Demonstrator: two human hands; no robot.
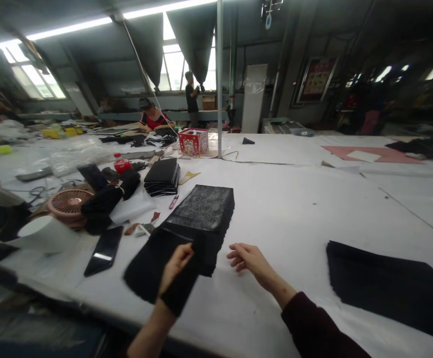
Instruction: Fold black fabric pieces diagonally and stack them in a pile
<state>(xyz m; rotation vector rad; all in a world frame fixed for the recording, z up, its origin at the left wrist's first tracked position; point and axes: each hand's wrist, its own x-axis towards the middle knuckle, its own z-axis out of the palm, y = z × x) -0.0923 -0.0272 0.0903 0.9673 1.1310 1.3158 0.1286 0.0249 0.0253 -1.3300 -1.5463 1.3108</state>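
Note:
My left hand [177, 266] is closed on a black fabric piece [182, 293], which drapes over the wrist and hangs below the fingers. Just beyond it stands a thick stack of black fabric pieces [207, 206] with a greyish, speckled top. More black cloth [143, 268] spreads left of that hand, at the stack's near end. To the right of the stack, my right hand [251, 261] hovers over the white table with its fingers loosely apart and nothing in them. Farther right lies a flat black fabric pile [384, 283].
On the left are a phone [104, 251], a pink fan [70, 203], thread snips [173, 201] and a smaller black stack [161, 174]. A red box [193, 141] stands near a metal pole [219, 99]. One person [154, 119] sits across the table; another stands by the window.

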